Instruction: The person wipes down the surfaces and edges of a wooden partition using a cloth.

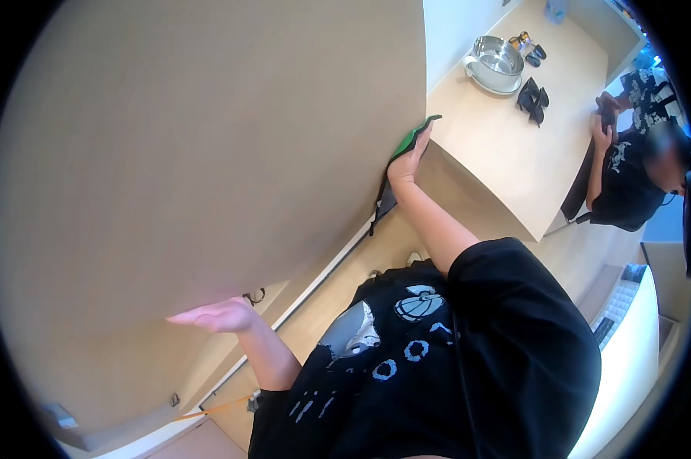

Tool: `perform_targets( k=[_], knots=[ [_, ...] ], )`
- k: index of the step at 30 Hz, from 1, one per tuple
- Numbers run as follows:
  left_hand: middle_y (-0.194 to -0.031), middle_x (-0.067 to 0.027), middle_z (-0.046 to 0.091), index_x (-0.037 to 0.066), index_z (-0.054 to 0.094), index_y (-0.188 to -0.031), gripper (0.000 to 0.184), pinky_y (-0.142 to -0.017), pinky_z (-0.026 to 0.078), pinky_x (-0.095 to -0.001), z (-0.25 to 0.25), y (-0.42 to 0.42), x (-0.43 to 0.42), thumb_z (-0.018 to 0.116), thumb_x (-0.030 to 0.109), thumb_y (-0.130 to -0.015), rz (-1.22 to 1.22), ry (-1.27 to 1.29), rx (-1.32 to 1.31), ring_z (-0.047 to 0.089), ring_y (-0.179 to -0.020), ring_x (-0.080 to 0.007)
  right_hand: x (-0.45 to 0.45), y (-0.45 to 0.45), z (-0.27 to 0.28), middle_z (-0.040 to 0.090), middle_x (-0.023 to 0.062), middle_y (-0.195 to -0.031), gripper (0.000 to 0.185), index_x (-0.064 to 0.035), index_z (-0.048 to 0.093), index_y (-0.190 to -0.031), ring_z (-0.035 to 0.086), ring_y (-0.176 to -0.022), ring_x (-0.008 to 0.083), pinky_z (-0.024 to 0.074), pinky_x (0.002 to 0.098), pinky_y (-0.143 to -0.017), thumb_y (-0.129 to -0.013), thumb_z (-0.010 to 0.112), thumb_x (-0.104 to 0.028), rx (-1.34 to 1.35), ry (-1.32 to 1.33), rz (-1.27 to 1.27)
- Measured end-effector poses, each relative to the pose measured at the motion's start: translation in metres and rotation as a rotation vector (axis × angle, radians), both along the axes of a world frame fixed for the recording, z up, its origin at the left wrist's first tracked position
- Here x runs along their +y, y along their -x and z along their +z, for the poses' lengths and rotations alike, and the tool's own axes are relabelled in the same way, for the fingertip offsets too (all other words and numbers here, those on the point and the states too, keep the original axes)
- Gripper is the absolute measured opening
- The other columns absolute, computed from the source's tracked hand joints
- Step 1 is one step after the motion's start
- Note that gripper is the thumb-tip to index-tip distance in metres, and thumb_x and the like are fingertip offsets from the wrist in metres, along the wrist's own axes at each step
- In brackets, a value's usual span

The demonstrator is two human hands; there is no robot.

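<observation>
A large beige panel [208, 153] fills the left side of the view. My left hand [217, 315] is low on it, fingers stretched out flat and holding nothing; whether the palm presses on the panel I cannot tell. My right hand [408, 162] is at the panel's far edge, beside the table corner. It holds a green and black item [412, 140] that looks like cloth, its exact kind unclear. Grey fabric and a black strap [381, 206] hang below that hand. Some of the right fingers are hidden.
On the wooden table [506, 153] stand a steel pot [498, 61] and several small dark objects [533, 99]. A person in a black shirt [624, 187] is at its far side, near another person's patterned sleeve [647, 99]. A white padded thing [628, 344] is at right.
</observation>
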State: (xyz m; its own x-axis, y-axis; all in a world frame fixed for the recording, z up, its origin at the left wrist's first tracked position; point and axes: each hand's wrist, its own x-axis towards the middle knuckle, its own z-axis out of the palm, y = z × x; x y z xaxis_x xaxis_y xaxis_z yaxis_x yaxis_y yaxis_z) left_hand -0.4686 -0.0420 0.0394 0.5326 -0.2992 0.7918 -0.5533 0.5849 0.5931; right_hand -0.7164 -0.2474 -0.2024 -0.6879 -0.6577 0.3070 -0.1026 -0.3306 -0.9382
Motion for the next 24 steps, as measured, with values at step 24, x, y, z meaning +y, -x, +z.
perform_targets(
  k=[24],
  knots=[
    [-0.156, -0.0190, 0.020, 0.005, 0.016, -0.153, 0.078, -0.117, 0.026, -0.0500, 0.000, -0.012, -0.001, 0.037, 0.051, -0.094, -0.109, -0.009, -0.037, 0.027, -0.143, -0.0345, 0.056, -0.086, -0.056, 0.026, 0.0094, -0.158, 0.067, -0.0062, 0.024, -0.152, 0.028, -0.143, 0.0297, 0.0234, 0.0350, -0.117, -0.103, 0.021, -0.052, -1.391, -0.370, 0.124]
  ],
)
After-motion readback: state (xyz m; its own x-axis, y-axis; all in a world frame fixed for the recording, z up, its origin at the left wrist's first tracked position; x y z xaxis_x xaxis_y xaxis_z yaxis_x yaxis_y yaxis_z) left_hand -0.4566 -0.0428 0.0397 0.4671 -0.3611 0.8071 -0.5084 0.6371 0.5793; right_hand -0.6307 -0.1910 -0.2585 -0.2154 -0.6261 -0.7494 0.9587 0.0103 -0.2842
